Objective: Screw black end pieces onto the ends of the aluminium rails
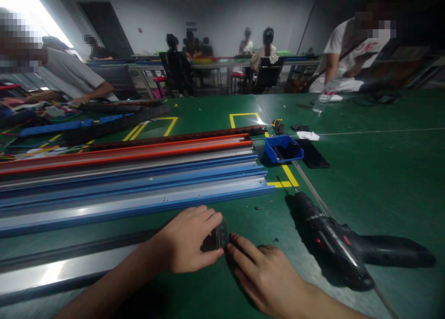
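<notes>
A long black-edged metal rail point(69, 262) lies along the near left of the green table. Over its right end curls my left hand point(189, 239), with thumb and fingers closed around the sides. At that end sits a small black end piece point(223, 234). My right hand point(266, 272) presses its fingertips against the end piece, fingers bent and close together. What lies under those fingers is partly hidden. To the right, a black power drill point(333, 240) rests on its side, its bit pointing away from me. A tiny black part point(257, 208) lies beyond my hands.
Blue rails point(139, 188) and an orange rail point(139, 153) lie beyond my hands. Past their ends are a blue bin point(287, 158) holding small dark parts, a black phone point(315, 154) and a white tissue point(308, 136). People sit at the left, far right and back.
</notes>
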A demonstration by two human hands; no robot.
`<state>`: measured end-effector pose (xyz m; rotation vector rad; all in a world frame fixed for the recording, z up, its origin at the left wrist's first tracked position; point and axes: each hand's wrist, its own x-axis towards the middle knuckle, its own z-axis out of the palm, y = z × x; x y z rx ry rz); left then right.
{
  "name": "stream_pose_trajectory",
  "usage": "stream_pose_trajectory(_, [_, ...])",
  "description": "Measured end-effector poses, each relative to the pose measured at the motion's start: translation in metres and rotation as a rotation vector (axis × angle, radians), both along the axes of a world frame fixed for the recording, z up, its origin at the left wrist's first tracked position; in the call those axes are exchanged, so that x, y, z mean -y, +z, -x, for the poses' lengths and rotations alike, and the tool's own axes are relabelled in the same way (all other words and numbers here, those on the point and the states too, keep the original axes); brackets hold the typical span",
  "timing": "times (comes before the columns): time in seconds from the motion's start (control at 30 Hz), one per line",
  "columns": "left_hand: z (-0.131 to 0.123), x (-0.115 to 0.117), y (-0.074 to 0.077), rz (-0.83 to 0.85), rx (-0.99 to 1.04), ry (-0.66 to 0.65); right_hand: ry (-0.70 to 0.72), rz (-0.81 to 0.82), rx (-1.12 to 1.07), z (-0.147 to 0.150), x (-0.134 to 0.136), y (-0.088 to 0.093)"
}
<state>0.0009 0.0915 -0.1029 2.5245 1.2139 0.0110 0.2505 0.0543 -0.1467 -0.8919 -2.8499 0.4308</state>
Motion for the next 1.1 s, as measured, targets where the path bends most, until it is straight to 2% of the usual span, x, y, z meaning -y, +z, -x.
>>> stream_pose_trajectory(0.33, [0.000, 0.010, -0.007, -0.148, -0.118, 0.037, -0.041, -0.023, -0.026, -0.003, 0.000, 0.011])
stream_pose_trajectory(0.5, [0.001, 0.005, 0.007, -0.264, -0.118, 0.006, -0.114, -0.175, -0.062, -0.027, -0.012, 0.034])
stream_pose_trajectory(0.57, [-0.006, 0.001, 0.017, -0.331, -0.108, 0.010, -0.259, -0.277, -0.086, -0.049, -0.025, 0.049])
stream_pose_trajectory(0.63, [-0.019, -0.003, 0.027, -0.388, -0.117, -0.026, -0.475, -0.330, -0.104, -0.075, -0.041, 0.062])
stream_pose_trajectory(0.73, [-0.047, -0.015, 0.034, -0.434, -0.152, -0.167, -0.835, -0.352, -0.092, -0.110, -0.068, 0.071])
stream_pose_trajectory(0.8, [-0.068, -0.026, 0.032, -0.456, -0.138, -0.284, -0.929, -0.319, -0.013, -0.125, -0.080, 0.071])
stream_pose_trajectory(0.83, [-0.078, -0.032, 0.029, -0.474, -0.138, -0.327, -0.937, -0.304, 0.011, -0.128, -0.083, 0.069])
stream_pose_trajectory(0.9, [-0.096, -0.045, 0.019, -0.500, -0.153, -0.359, -0.844, -0.251, 0.016, -0.127, -0.081, 0.065])
stream_pose_trajectory(1.0, [-0.116, -0.060, 0.005, -0.476, -0.170, -0.385, -0.504, -0.126, -0.008, -0.108, -0.065, 0.060])
stream_pose_trajectory(1.1, [-0.125, -0.067, -0.003, -0.442, -0.166, -0.390, -0.291, -0.029, 0.052, -0.084, -0.049, 0.055])
